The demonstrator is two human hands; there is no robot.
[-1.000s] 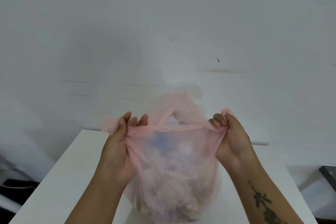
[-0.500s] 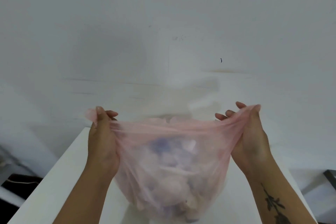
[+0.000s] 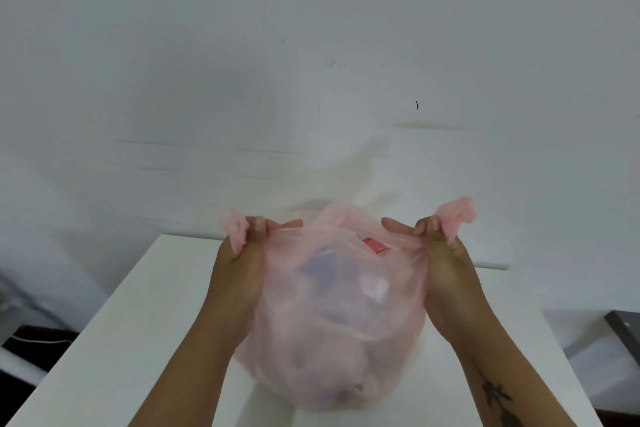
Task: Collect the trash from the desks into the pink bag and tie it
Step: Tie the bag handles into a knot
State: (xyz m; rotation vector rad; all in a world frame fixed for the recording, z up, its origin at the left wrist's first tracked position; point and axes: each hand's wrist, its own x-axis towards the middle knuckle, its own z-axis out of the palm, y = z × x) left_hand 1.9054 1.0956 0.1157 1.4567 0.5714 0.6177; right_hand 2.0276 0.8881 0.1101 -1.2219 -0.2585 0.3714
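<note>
Entry: the pink bag [image 3: 332, 315] sits on the white desk [image 3: 138, 340], full and rounded, its base on the desk top; we note its mouth drawn out sideways between both hands.

The left hand [image 3: 239, 267] has its fingers curled round a gathered bunch of the bag's rim; a crumpled left tuft [image 3: 233, 227] sticks out past the knuckles; one finger [image 3: 282, 224] lies straight along the stretched film, pointing inward. The right hand [image 3: 446, 267] grips the opposite side the same way, rim bunched in the curled fingers; the right tuft [image 3: 455, 215] projects up and outward; one finger [image 3: 398, 227] points toward the centre. The hands are well apart; the film is taut along the near side and raised and looser at the far side, where the mouth gapes.

Contents show through the film only as blurs: a red piece [image 3: 375, 246] just under the mouth, a bluish shape [image 3: 318, 263] beside it, pale lumps lower down; we cannot say what they are.

In the way: bag and forearms cover the middle of the desk, and the bag hides both palms.

Around: a white wall [image 3: 207, 62] behind the desk, bearing a small dark mark [image 3: 417, 105]; a dark object [image 3: 31, 347] low at the left; a grey surface [image 3: 627, 333] at the right edge; a tattoo [image 3: 495, 395] on the right forearm.
</note>
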